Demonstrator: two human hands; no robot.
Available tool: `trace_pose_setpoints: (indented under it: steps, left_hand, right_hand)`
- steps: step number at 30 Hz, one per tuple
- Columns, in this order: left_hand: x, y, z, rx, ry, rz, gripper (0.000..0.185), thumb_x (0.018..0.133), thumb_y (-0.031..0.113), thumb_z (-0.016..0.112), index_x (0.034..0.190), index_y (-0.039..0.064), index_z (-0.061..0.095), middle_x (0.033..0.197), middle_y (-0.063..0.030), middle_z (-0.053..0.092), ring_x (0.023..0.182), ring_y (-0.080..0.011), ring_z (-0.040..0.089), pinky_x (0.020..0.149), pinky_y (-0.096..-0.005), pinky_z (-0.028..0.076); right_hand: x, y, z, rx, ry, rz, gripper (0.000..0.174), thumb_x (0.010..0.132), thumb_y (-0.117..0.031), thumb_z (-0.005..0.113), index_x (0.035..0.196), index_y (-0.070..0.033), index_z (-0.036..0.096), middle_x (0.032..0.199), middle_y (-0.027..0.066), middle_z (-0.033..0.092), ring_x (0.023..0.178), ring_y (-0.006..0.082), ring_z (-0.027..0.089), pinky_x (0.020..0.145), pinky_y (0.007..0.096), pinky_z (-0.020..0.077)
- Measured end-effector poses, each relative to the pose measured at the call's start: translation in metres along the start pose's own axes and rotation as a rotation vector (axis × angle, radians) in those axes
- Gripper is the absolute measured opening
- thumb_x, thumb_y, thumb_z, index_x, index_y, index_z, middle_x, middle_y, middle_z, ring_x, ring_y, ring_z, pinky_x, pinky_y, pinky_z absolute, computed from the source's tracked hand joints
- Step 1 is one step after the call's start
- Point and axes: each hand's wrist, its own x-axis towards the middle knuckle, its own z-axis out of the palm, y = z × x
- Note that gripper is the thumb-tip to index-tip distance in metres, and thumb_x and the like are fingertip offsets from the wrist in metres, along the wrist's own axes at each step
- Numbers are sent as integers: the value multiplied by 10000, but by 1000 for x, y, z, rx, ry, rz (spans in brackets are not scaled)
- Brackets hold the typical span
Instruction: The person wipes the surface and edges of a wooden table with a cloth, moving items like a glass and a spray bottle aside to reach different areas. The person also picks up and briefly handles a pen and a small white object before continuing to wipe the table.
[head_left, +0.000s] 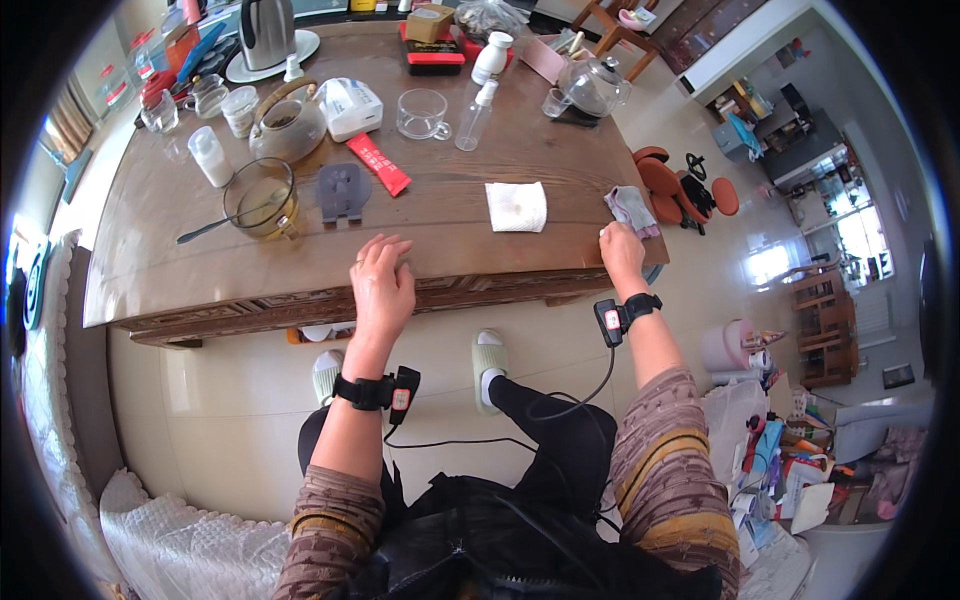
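At the front edge of the wooden table (442, 240), my left hand (381, 289) is held with fingers slightly bent and nothing in them. My right hand (622, 251) is curled into a fist near the table's right corner. A small white thing (603, 233) peeks out by its thumb; what it is stays hidden. Just beyond that fist lies a crumpled grey and pink cloth (631, 208). Between the hands rests a folded white paper towel (517, 207) with a faint stain. Left of it are a red sachet (379, 164) and a dark grey flat plastic stand (343, 193).
A glass cup (260, 199) of yellowish liquid holds a spoon. Behind stand a glass teapot (288, 129), a tissue pack (350, 109), a glass mug (421, 115), a spray bottle (477, 116) and another glass teapot (596, 86). Cables from the wrist straps hang over my lap.
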Motion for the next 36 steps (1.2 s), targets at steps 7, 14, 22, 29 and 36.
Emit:
trace_pose_setpoints:
  steps: [7, 14, 22, 29, 36]
  left_hand:
    - [-14, 35, 19, -926, -357, -479, 242, 931, 114, 527, 1132, -10, 580, 911, -58, 645, 753, -95, 581, 666, -229, 468]
    - [-17, 38, 30, -1039, -200, -623, 98, 922, 110, 555, 941, 18, 580, 806, -36, 630, 666, -80, 577, 595, -200, 457]
    - [-13, 27, 10, -1057, -244, -668, 68, 891, 108, 586, 867, 44, 580, 805, -45, 643, 689, -77, 588, 609, -197, 439]
    - [-14, 17, 9, -1196, -241, -733, 56, 886, 99, 603, 851, 61, 583, 844, -60, 647, 718, -88, 594, 624, -202, 445]
    - [-14, 19, 10, -1253, -213, -738, 57, 871, 105, 621, 840, 63, 598, 808, -30, 635, 690, -64, 564, 607, -196, 433]
  right_hand:
    - [-31, -133, -70, 1780, -551, 476, 189, 931, -159, 525, 924, 11, 605, 753, 35, 587, 588, 91, 550, 525, 222, 503]
    - [-60, -204, -78, 1524, -451, 287, 135, 924, -106, 543, 884, 12, 595, 756, 40, 629, 647, 81, 595, 562, 221, 511]
    - [46, 7, -18, 356, 229, 187, 310, 846, -227, 624, 1106, -61, 597, 1115, 149, 584, 1030, 326, 556, 879, 422, 451]
    - [43, 58, 40, -6, -163, 260, 291, 863, -250, 592, 1078, -54, 610, 1102, 140, 595, 941, 305, 603, 812, 429, 505]
    - [-67, -137, -80, 1815, -48, 588, 366, 894, -271, 586, 1152, -12, 570, 1060, 61, 604, 962, 155, 578, 776, 287, 481]
